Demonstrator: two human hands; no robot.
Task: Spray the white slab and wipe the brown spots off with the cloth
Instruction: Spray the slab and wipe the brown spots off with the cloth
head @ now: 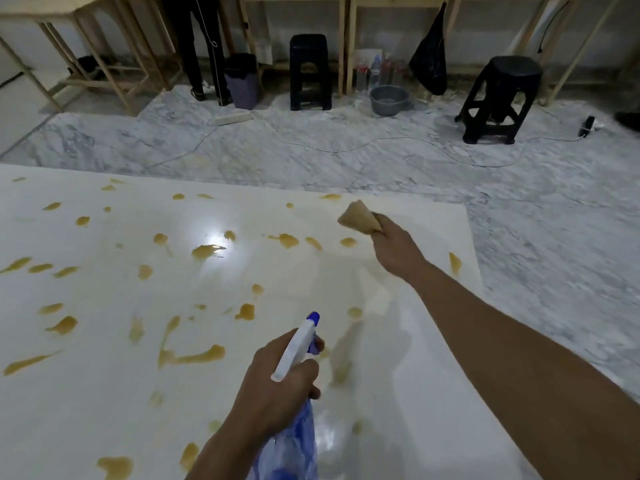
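A large white slab (104,410) fills the lower left of the head view, dotted with several brown spots (192,356). My left hand (277,386) grips a spray bottle (294,351) with a white and blue head, nozzle pointing away over the slab. My right hand (394,245) is stretched out near the slab's far right corner and holds a bunched tan cloth (358,218) just above the surface. A smeared, wet-looking patch (363,341) lies between my two hands.
Grey-veined marble floor (519,202) surrounds the slab. Two black stools (310,72) (498,98), a grey basin (388,99), bottles, a bin (242,81), cables and a power strip (230,118) lie along wooden frames at the back. A person's legs (204,46) stand there.
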